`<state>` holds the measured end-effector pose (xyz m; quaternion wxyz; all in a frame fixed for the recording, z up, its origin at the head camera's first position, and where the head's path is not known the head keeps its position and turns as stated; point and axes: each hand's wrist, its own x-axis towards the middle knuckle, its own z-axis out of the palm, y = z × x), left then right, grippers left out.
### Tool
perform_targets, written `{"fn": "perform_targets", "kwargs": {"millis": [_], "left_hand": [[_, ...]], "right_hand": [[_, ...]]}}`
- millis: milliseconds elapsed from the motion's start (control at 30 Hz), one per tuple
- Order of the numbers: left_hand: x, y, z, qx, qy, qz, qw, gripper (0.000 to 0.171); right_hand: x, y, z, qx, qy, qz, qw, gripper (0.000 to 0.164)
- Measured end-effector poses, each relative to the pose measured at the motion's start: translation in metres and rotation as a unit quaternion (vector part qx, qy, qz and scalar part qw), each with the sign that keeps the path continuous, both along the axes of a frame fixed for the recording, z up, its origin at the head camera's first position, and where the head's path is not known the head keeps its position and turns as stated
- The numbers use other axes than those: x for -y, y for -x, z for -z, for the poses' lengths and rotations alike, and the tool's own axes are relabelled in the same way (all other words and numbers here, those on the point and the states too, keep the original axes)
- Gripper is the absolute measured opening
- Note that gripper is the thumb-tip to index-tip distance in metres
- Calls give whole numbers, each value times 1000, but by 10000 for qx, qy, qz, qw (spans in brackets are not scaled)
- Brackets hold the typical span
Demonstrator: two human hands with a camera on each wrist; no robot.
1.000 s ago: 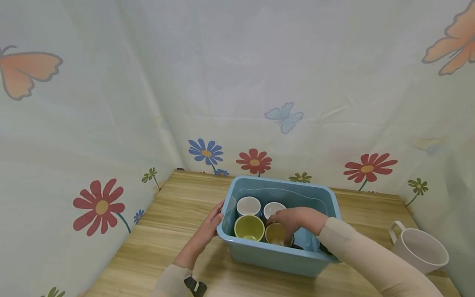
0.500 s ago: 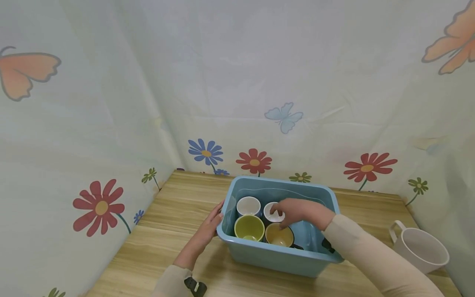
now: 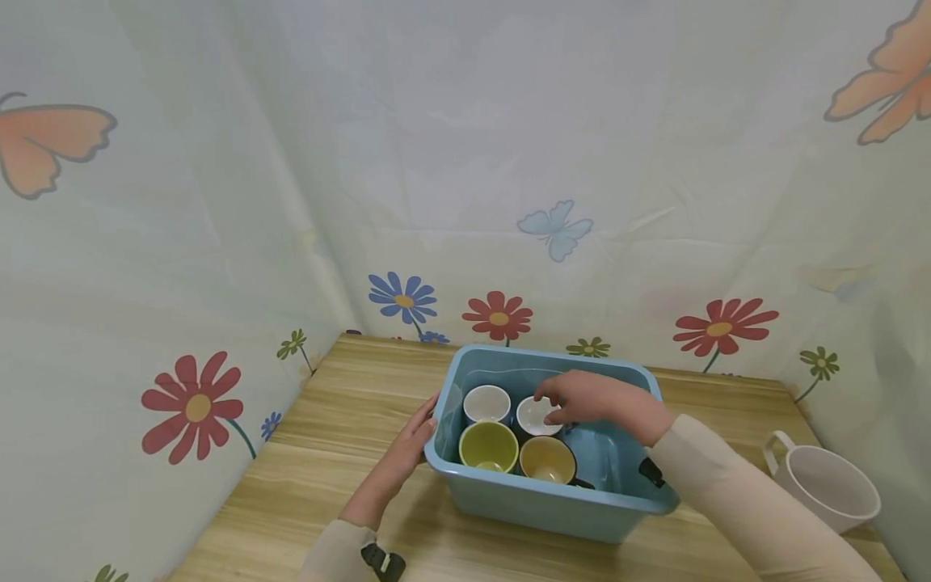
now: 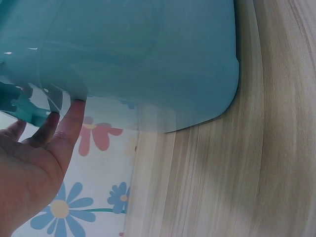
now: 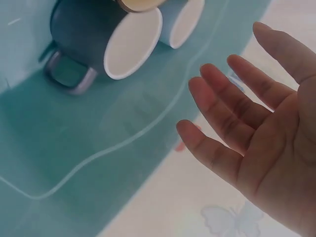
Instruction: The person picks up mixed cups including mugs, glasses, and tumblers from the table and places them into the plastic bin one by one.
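Note:
A blue plastic tub (image 3: 538,509) holds several cups: a white-lined cup (image 3: 486,402) at the back left, a green-lined cup (image 3: 488,446) at the front left, a yellow-lined mug (image 3: 547,460) and a white-lined mug (image 3: 533,415). The right wrist view shows a dark mug (image 5: 81,37) with a white inside and a side handle. Above the tub hovers my right hand (image 3: 585,396), its fingers loosely spread and holding nothing. My left hand (image 3: 404,453) rests against the tub's left side; in the left wrist view, its extended fingers (image 4: 69,128) touch the wall under the rim.
A large white mug (image 3: 825,487) stands on the wooden table (image 3: 364,388) to the right of the tub. Behind and beside the table hangs a pale curtain (image 3: 451,162) printed with flowers and butterflies.
My right hand has come up off the yellow-lined mug and moved back and slightly right, over the white-lined mug. The left hand and the tub stay put.

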<state>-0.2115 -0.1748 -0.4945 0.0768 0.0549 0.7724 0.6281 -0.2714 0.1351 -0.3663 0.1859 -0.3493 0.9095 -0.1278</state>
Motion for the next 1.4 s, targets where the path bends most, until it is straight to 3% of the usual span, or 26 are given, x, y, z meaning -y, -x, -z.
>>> {"fn": "perform_targets", "kwargs": {"millis": [333,667,1000,1400], "left_hand": [[0,0,-2,-21,7,-75,10000,58],[-1,-3,-2,-80,40,-4,10000,58],[-1,-1,-2,-65,-15,-22,10000,58],[-2,-2,-4,-36,-39,-112,9999,57]], "right_hand": [[-16,-2,-21,-353,284,157,9989,38],[-45,-19,-42,-558,687,426,9952,44],[-91,-38,-40,-742,788,831,9906,50],[-128,-50,-32,-1095,996,1242,9812,49]]}}
